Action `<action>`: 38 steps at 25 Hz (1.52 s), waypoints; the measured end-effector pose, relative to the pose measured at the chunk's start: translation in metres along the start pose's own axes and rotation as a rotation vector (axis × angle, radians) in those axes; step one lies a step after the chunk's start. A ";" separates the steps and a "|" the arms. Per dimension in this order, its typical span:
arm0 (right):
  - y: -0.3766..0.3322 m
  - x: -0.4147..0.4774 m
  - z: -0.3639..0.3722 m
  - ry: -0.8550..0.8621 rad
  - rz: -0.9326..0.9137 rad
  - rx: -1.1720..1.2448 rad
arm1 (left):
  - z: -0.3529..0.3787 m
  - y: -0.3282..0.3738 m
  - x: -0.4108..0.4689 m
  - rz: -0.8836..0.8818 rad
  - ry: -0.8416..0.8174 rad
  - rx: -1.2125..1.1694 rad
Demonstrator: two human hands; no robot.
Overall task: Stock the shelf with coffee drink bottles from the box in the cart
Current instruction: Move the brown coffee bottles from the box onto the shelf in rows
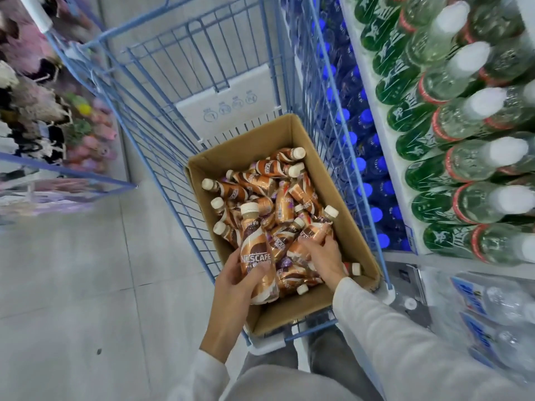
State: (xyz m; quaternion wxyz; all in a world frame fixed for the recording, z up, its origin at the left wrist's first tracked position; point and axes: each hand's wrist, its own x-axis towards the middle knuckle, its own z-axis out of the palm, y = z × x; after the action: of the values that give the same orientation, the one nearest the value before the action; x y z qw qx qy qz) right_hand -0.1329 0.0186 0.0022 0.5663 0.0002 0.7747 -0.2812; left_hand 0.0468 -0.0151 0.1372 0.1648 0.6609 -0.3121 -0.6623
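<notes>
A brown cardboard box (252, 151) sits in the near end of a blue wire cart (162, 91) and holds several brown-and-cream coffee drink bottles (260, 180) lying in a loose heap. My left hand (236, 280) grips one upright coffee bottle (256, 250) with a cream cap, lifted just above the box's near left corner. My right hand (321, 256) reaches down into the box and curls around a second coffee bottle (317, 230) that lies tilted with its cap pointing away to the right.
Shelves on the right carry green-labelled clear bottles (451, 117) above and blue-capped bottles (364, 166) below, close against the cart's side. Packs of water bottles (498, 308) sit low at the right. A display of soft goods (34, 105) stands at the left across grey floor tiles.
</notes>
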 end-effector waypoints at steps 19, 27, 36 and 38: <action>0.037 -0.312 -0.266 0.200 -0.650 0.898 | 0.193 0.056 -0.206 0.424 -0.732 0.163; 0.092 -0.411 -0.352 0.407 -0.914 0.850 | 0.284 0.044 -0.310 0.587 -1.050 0.271; 0.092 -0.491 -0.459 0.920 -1.054 0.885 | 0.417 0.066 -0.418 0.899 -1.422 0.415; 0.086 -0.496 -0.481 1.035 -1.056 0.874 | 0.445 0.067 -0.434 0.982 -1.449 0.437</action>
State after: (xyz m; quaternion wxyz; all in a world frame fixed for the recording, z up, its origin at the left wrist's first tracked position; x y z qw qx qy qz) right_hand -0.3499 0.4584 0.4972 -0.1144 -0.0138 0.6562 -0.7457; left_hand -0.3700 0.2954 0.4841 0.0627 -0.1096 -0.7055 -0.6973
